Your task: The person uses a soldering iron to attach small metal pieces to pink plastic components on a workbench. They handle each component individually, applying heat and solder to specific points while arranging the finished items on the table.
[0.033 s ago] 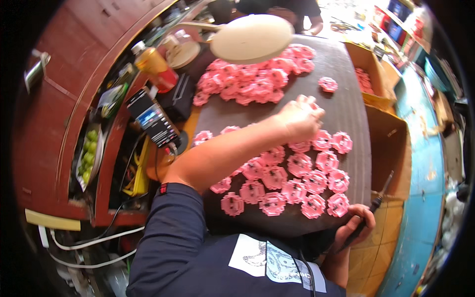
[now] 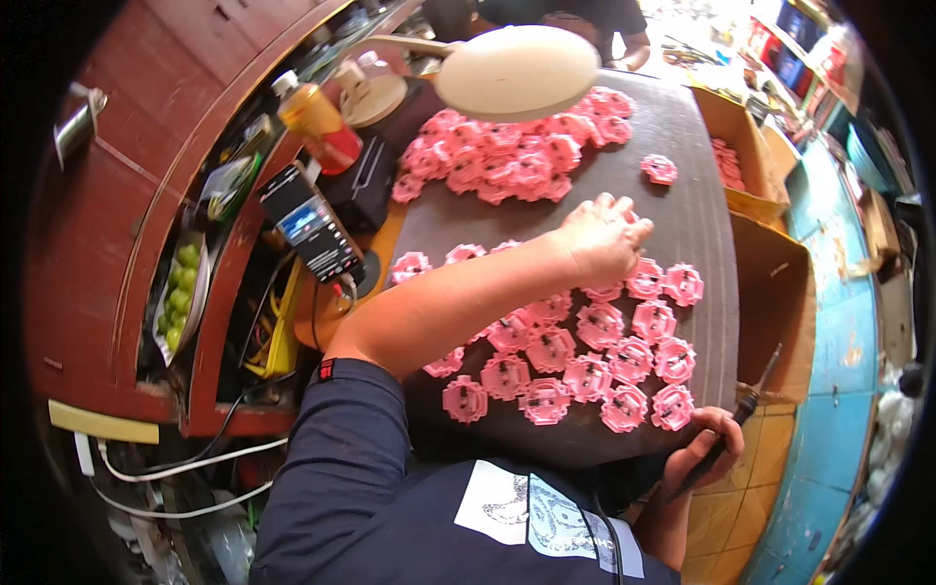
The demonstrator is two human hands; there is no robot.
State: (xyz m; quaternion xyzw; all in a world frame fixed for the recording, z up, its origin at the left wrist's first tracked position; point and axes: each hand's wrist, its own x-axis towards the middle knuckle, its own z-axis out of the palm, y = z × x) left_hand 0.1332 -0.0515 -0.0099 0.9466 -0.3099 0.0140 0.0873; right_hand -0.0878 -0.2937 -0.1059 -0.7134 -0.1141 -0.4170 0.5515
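A red-brown cabinet (image 2: 97, 244) fills the left of the frame, and a dark table (image 2: 694, 229) runs up the middle, with an open cardboard box (image 2: 777, 302) along its right edge. My left forearm crosses the table from the lower left, so my left hand (image 2: 603, 239) is near the centre, over the bare strip just above the laid-out pink pieces (image 2: 587, 376). Its fingers are bent toward the upper right; I cannot tell whether they pinch anything. Down at the lower right, my right hand (image 2: 707, 450) is closed around a dark-handled tool (image 2: 748, 402), its slim metal tip angled up and to the right, clear of the pieces.

The laid-out pieces (each with dark bits at its middle) lie side by side in the lower centre, partly hidden by my forearm. A heap of pink pieces (image 2: 492, 161) sits at upper centre under a pale oval lamp head (image 2: 517, 73), and a lone pink piece (image 2: 659, 170) lies to its right. A phone (image 2: 310, 226) leans at left of centre, below a bottle (image 2: 320, 125).
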